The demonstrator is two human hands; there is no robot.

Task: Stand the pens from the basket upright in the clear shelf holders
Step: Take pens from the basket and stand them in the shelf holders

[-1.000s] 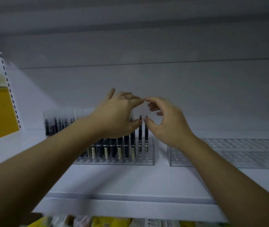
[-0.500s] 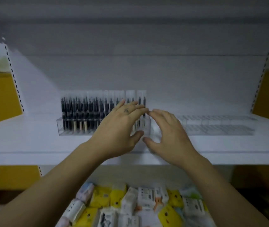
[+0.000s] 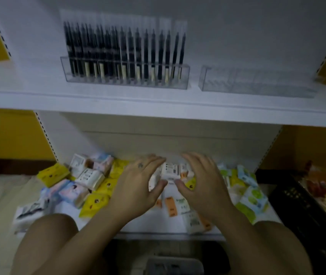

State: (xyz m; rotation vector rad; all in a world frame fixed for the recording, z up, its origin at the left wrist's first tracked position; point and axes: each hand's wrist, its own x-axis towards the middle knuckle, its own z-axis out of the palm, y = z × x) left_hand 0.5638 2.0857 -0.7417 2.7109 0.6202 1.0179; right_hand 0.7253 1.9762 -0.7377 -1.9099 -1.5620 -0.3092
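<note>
Head view: pens [image 3: 124, 54] stand upright in the left clear holder [image 3: 126, 76] on the upper white shelf [image 3: 158, 104]; we count a dense dark row, caps up, blurred by motion.
Right holder: a second clear holder [image 3: 257, 80] sits just beside the first on the same shelf, and we see no pens in it.
Left hand [image 3: 138, 187]: we see it low in the frame, over the lower shelf, fingers spread apart and empty, thumb toward the middle.
Right hand [image 3: 201, 185]: it mirrors the left, fingers apart, nothing gripped; the two thumbs are near each other but apart.
Between the hands: a white packet [image 3: 171, 171] with a barcode shows in the gap; we cannot tell if either hand touches it.
Lower shelf: small packets [image 3: 90, 187] in yellow, white, pink and green lie scattered across it.
Right edge: a black crate [image 3: 305, 205] holds colourful bags.
Bottom edge: a grey basket [image 3: 174, 265] shows partly between our forearms; its contents are too dark to make out.
</note>
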